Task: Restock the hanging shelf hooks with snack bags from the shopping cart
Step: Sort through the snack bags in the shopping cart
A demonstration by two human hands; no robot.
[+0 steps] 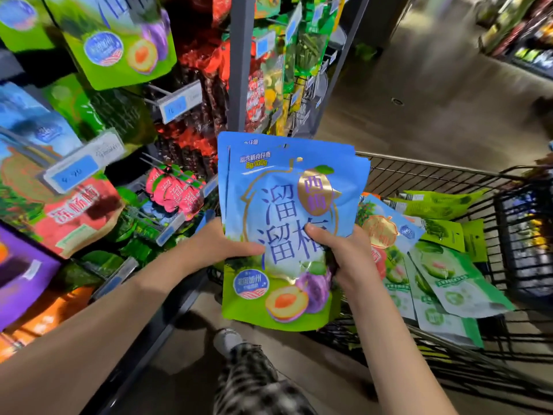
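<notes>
Both hands hold an upright stack of blue snack bags (287, 205) by its lower half: the left hand (221, 247) grips the left edge with the thumb across the front, and the right hand (341, 253) grips the right edge in the same way. The stack sits between the hanging shelf (239, 70), on the left, and the shopping cart (434, 166), on the right. Green bags (449, 274) lie loose in the cart, while a matching green and blue bag (119, 46) hangs on the shelf above a price tag (179, 103).
</notes>
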